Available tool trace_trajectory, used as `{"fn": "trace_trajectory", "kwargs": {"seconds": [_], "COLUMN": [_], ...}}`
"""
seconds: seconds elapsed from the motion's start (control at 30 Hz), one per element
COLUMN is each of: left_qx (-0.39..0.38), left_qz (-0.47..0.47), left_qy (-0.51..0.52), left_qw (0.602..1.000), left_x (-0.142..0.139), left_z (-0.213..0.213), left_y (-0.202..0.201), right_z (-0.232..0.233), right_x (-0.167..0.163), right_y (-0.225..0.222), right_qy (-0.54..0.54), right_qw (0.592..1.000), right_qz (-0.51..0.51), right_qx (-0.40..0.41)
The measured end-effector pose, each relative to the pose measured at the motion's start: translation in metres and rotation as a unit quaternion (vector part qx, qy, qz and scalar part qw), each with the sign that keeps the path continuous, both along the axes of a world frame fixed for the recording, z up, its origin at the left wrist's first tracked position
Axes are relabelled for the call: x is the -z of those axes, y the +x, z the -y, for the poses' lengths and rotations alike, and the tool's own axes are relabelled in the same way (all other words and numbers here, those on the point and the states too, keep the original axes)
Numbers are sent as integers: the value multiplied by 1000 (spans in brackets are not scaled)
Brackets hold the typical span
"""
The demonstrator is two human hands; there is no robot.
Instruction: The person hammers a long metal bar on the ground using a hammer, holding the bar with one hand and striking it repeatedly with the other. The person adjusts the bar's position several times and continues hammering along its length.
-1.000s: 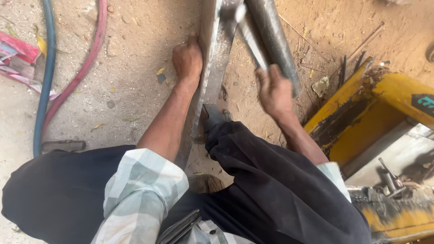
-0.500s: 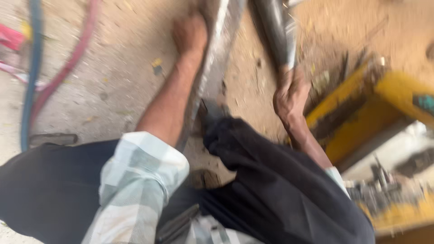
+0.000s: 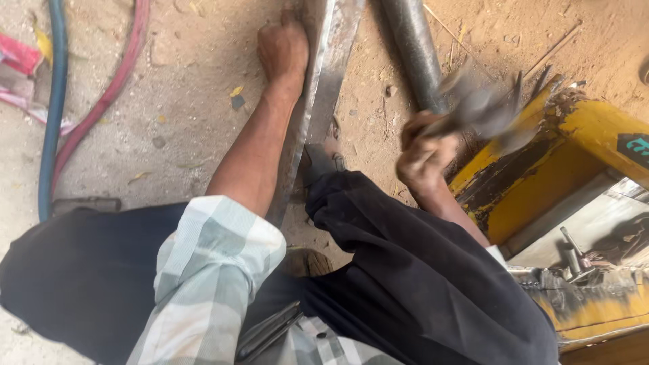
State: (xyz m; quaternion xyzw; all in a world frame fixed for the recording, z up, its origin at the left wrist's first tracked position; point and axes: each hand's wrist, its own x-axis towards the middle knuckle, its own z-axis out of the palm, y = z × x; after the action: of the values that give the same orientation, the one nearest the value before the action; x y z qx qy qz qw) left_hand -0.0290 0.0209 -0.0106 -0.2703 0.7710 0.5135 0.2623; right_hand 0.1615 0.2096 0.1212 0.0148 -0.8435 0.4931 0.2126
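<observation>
Steel angle pinned, hammer raised

Steel, long and bright, as an angle bar (image 3: 324, 88), running from the top edge of the view down toward the knees, flat on the sandy ground (image 3: 182, 122). Left hand (image 3: 282, 47) fisted and pressed against the bar's left flank near its far end, arm stretched straight along it. Right hand (image 3: 422, 152) wrapped tight round the handle of a hammer (image 3: 483, 108), head blurred mid-air over the right of the bar, well apart from the metal.

To do this stroke well: keep the left fist bearing hard on the bar to stop it skating on the grit, knuckles kept off the top face. Bring the hammer down square, not glancing, and land it away from the holding hand. Likely worth bracing with the foot (image 3: 321, 162) seen beside the bar's near end.

Bar between both hands: touching the left, clear of the right. Dark round pipe (image 3: 412, 51) just beside the bar on its right. Yellow metal frame (image 3: 541, 169) near the hammer hand. Blue hose (image 3: 54, 101) and red hose (image 3: 108, 88) well apart on the left.
</observation>
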Motion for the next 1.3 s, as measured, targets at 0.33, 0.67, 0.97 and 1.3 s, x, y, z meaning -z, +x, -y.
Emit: {"fn": "trace_trajectory", "kwargs": {"seconds": [0.33,0.67,0.97,1.3], "left_qx": [-52,81,53,46], "left_qz": [20,-121,-110,-100], "left_qy": [48,73,22,3], "left_qw": [997,987,992,994], "left_x": [5,3,37,18], "left_z": [-3,34,5,4], "left_y": [-2,55,17,11], "right_z": [14,24,3,-21], "right_x": [-25,-15,-82,14], "right_y": [-10,-10,-13,0], "right_qy": [156,193,-130,135], "right_qw": [938,896,990,966], "right_qz": [308,400,-60,197], "right_qx": [21,0,-6,101]}}
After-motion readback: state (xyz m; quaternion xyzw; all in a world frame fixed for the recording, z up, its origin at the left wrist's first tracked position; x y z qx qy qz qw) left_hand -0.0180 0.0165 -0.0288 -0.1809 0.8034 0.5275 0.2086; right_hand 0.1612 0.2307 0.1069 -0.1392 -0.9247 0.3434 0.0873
